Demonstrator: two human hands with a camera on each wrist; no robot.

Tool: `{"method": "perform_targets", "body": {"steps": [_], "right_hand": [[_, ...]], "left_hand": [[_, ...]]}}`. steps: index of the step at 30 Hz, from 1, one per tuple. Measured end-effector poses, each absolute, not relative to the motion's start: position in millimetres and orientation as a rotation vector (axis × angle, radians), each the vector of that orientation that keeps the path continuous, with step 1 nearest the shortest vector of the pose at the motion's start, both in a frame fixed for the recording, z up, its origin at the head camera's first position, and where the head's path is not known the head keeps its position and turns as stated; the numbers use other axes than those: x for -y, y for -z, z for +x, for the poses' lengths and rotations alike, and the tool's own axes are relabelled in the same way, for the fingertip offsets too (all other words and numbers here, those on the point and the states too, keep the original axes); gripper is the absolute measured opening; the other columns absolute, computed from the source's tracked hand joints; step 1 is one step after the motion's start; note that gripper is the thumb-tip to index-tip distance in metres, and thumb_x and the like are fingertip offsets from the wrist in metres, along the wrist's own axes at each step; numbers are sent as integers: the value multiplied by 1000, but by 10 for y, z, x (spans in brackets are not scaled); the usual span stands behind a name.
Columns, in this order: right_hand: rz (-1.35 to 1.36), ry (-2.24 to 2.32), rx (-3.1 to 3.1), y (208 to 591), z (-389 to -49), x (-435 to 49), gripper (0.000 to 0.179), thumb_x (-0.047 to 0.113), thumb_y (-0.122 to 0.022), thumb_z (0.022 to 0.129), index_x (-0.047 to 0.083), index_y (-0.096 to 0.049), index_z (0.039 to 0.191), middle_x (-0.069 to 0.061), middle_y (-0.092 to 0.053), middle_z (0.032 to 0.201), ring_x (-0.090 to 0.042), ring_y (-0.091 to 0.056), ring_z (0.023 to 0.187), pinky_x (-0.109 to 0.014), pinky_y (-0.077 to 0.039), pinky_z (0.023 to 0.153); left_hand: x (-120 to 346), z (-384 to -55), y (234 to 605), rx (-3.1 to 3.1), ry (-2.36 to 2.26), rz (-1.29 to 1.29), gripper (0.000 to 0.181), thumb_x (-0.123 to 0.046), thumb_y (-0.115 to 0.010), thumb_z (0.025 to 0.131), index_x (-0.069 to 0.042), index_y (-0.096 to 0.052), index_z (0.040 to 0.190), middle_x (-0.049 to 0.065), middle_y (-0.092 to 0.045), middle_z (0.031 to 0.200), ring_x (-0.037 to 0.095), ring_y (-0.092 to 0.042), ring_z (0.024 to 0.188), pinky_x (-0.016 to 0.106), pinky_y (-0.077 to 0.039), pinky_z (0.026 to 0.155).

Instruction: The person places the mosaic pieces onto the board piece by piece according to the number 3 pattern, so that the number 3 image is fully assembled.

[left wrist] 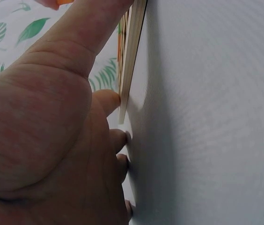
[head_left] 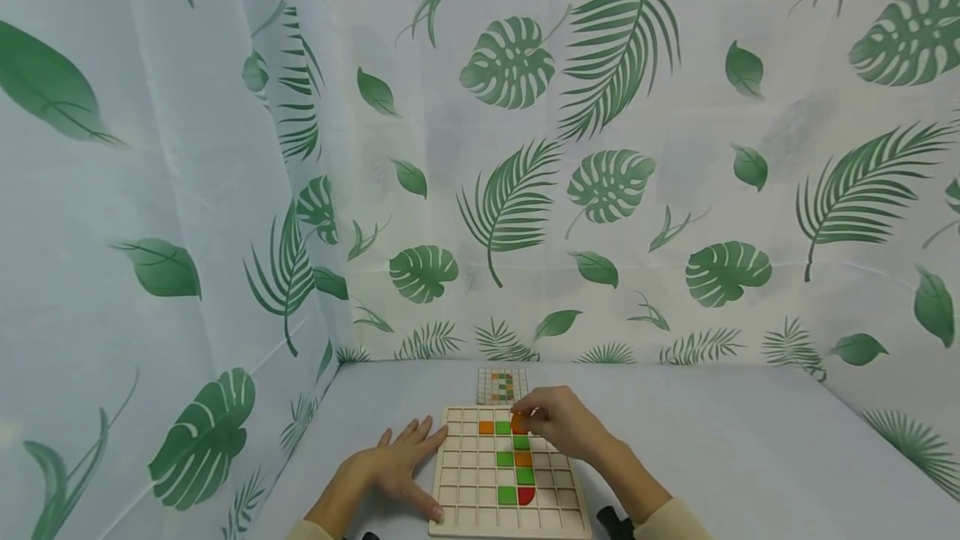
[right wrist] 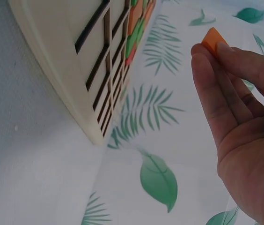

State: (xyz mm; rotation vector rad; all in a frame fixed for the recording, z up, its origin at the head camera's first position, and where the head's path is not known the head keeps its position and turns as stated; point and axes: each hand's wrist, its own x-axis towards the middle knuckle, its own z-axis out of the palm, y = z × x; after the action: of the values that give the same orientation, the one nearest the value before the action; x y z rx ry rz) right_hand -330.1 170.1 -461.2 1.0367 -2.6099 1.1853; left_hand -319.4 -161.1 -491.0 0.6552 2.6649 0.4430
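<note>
A wooden grid board lies on the table, with several green, orange and red tiles in its cells. My right hand is over the board's far part, pinching an orange tile between thumb and fingers. That tile is held up off the board in the right wrist view. Beside the board's left edge rests my left hand, fingers spread and straight. Its thumb and index finger touch the board's side. A red rounded tile and a green tile sit in a near row.
Behind the board stands a small pattern card with a grid and coloured squares. A pale cloth covers the table. Leaf-printed curtains rise at the back and left. A dark object shows by the right forearm.
</note>
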Motion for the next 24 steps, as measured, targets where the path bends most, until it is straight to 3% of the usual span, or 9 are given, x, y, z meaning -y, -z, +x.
{"method": "perform_targets", "body": {"steps": [14, 24], "right_hand": [[1125, -1185, 2685, 4578, -3186, -1484, 17, 1, -72, 95, 7, -79, 109, 1, -77, 102, -4, -70, 88, -19, -60, 74], [1220, -1147, 2717, 4592, -3127, -1355, 16, 0, -78, 90, 10, -82, 102, 7, -79, 98, 0, -70, 87, -19, -59, 75]], "left_hand": [[1622, -3194, 4912, -2667, -465, 663, 122, -71, -85, 69, -29, -25, 167, 14, -15, 175, 40, -10, 162, 74, -6, 124], [1636, -3201, 4929, -2671, -447, 687, 122, -72, -84, 70, -28, -24, 167, 14, -15, 175, 41, -11, 162, 74, -7, 123]]}}
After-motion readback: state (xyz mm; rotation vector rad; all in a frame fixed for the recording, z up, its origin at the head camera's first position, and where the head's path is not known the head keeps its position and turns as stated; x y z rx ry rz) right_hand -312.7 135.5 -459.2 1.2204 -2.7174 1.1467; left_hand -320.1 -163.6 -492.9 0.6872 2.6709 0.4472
